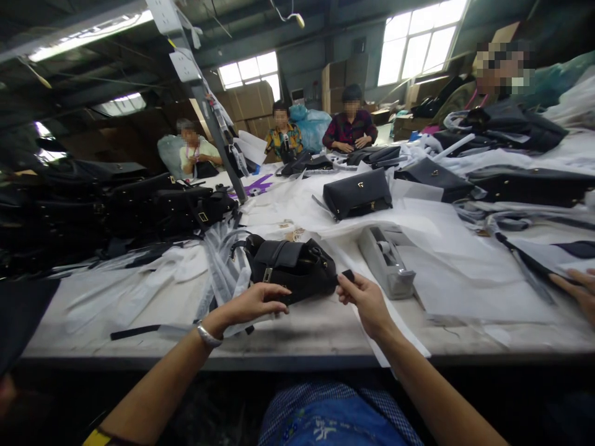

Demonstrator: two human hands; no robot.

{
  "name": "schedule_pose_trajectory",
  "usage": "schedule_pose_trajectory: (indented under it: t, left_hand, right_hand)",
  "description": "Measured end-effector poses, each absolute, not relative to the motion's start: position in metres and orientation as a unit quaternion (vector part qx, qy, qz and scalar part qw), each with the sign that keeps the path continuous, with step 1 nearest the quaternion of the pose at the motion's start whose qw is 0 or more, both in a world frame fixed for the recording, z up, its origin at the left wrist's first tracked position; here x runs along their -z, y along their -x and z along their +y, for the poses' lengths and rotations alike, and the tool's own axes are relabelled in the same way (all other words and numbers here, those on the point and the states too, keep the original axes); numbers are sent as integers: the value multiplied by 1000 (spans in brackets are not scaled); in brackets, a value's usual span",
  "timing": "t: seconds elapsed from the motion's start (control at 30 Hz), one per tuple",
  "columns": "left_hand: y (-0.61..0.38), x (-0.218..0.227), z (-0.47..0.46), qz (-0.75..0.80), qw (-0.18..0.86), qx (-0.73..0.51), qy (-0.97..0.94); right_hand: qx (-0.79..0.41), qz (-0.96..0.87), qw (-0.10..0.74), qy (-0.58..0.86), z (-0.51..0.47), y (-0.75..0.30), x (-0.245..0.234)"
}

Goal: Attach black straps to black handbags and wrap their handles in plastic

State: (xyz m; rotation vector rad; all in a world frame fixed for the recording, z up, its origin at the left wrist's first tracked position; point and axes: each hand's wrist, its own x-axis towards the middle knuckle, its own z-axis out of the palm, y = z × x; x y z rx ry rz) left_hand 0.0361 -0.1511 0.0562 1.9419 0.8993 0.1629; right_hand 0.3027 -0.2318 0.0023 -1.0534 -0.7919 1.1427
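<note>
In the head view, the black bag lies just beyond my two hands, its long axis running from my left side to my right. My left hand is open, fingers loosely bent, before its front; whether it touches, I cannot tell. My right hand, nearer to the right end, pinches a small black piece between nearly closed fingers. Beyond this hand, to its right, stands a grey tape dispenser.

The right hand grips a matt strap end; left of it, a smooth, leather-like handbag with shiny metal clasp; right, a satiny plastic tape dispenser.
</note>
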Motion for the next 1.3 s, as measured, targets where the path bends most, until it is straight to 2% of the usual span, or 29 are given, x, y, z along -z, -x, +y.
schedule_pose_trajectory:
  t: [0.23, 0.43, 0.6, 0.8, 1.03, 1.3]
  left_hand:
    - [-15, -55, -140, 387, 481, -49, -785]
    - [-17, -61, -140, 377, 488, -40, -786]
    - [-46, -59, -148, 367, 470, -38, -802]
    - [-83, -62, -161, 345, 419, -98, -834]
    - [-86, -87, -165, 370, 429, -126, -814]
    - [-87, -101, -171, 423, 436, -81, -790]
  right_hand:
    - [-494, -184, 713, 462, -250, -346, 17]
    - [-488, -165, 724, 458, -257, -349, 29]
    - [-472, -274, 689, 476, -257, -325, 20]
    - [-518, -369, 630, 447, -248, -284, -11]
    - [-625, -321, 614, 360, -249, -276, -24]
    - [-637, -288, 607, 378, -248, -274, -11]
